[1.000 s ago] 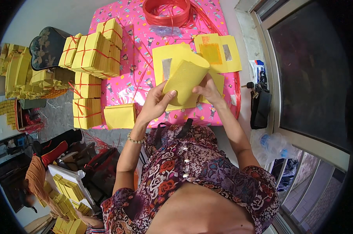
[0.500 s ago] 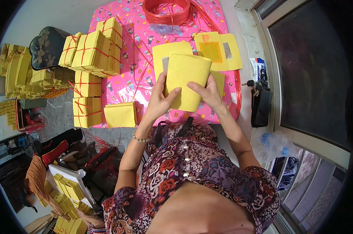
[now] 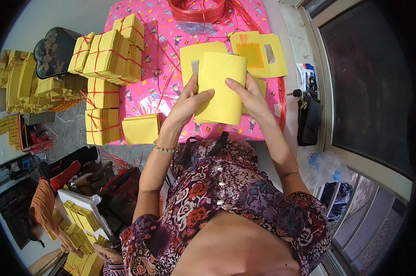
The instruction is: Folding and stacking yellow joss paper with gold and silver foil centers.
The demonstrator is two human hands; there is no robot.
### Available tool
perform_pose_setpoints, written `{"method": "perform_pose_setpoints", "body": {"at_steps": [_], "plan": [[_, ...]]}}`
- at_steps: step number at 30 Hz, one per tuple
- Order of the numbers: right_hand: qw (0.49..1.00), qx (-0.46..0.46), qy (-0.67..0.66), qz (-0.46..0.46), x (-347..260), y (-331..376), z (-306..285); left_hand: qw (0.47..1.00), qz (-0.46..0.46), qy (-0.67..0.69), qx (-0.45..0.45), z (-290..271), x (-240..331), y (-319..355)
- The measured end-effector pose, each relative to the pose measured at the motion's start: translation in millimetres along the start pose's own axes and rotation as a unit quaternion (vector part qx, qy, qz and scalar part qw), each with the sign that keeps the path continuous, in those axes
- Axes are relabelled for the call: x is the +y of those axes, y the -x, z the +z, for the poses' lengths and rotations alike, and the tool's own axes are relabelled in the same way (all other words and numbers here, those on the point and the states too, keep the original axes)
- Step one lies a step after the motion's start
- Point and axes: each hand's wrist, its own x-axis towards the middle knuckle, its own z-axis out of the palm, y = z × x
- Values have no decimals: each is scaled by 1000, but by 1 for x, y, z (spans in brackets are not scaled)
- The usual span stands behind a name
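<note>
Between both hands I hold folded yellow paper [image 3: 221,78] above the near part of the pink table. My left hand [image 3: 189,101] grips its left edge, thumb on the front. My right hand [image 3: 249,94] grips the right edge the same way, its fingers hidden behind. Under and beyond it lies a yellow sheet with a silver patch [image 3: 189,51]. To its right rest further yellow sheets, one with an orange printed square [image 3: 250,56]. A low pile of folded yellow paper [image 3: 141,130] lies at the table's near left.
Bundles of yellow paper tied with red string [image 3: 104,57] are stacked on the table's left side. A coil of red plastic string [image 3: 198,11] lies at the far edge. Keys [image 3: 302,101] and a black pouch [image 3: 310,126] sit by the window. Another person [image 3: 49,207] is at lower left.
The folded paper has moved slightly away from me and now stands straighter, its folded sides closer together. Both hands have kept their hold on it.
</note>
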Motion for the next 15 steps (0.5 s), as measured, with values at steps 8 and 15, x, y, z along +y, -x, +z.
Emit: {"method": "perform_pose_setpoints", "body": {"at_steps": [8, 15], "plan": [[1000, 3, 7, -6, 3, 0, 0, 1000, -9, 2, -11, 3, 0, -3], [998, 4, 40, -46, 4, 3, 0, 999, 46, -25, 14, 5, -9, -3]]}}
